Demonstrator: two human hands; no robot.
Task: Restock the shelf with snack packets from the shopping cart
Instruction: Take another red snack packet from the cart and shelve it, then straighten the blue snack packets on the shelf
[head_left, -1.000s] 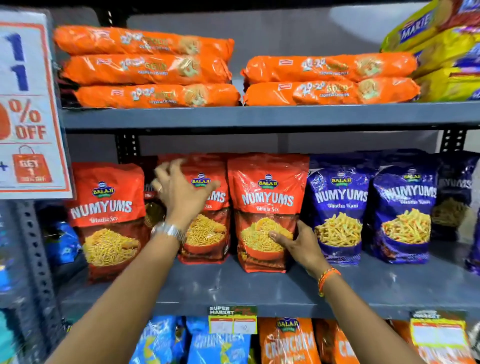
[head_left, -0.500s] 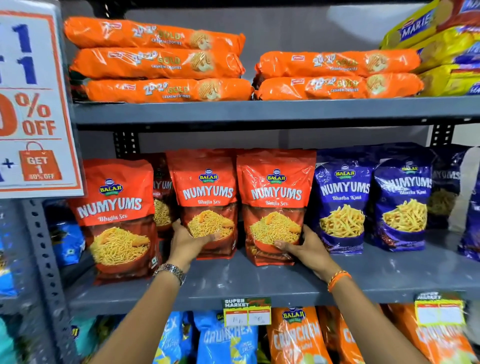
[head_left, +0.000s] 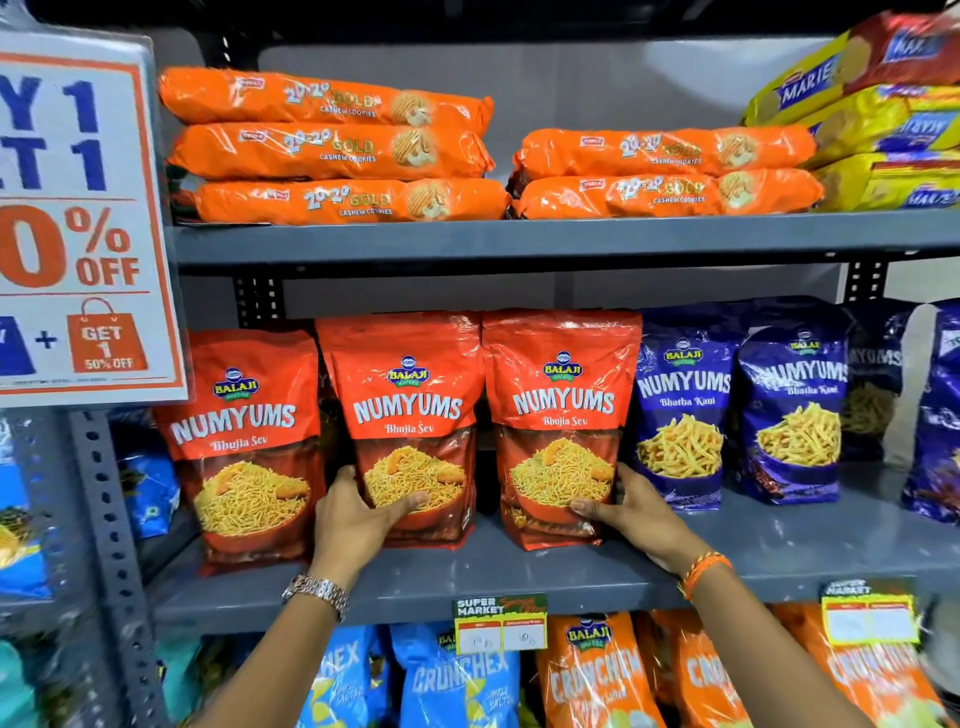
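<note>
Head view, nearest first: two bare forearms reach up from the bottom edge, a metal watch (head_left: 316, 592) on the left wrist and an orange thread band (head_left: 704, 570) on the right. Left hand (head_left: 358, 512) cups the lower left corner of the middle red Numyums packet (head_left: 410, 415), thumb across its front and the other fingers behind its left edge. Right hand (head_left: 636, 512) clasps the lower right corner of the right red Numyums packet (head_left: 563, 410) in the same way, thumb on the front. Both packets stand upright and side by side on the grey shelf (head_left: 561, 574), between the hands, their top edges touching. Just outside the left hand stands a third red packet (head_left: 244, 441); just outside the right hand stand blue Numyums packets (head_left: 680, 400). Below the wrists a price tag (head_left: 500, 621) clips to the shelf lip, with blue and orange Crunchex bags (head_left: 597, 675) underneath. Above the hands, on the upper shelf, lie stacked orange cookie rolls (head_left: 332, 150) and, further to the right, yellow Marie packs (head_left: 883, 135). Up and left of the left hand hangs a discount sign (head_left: 78, 218).
</note>
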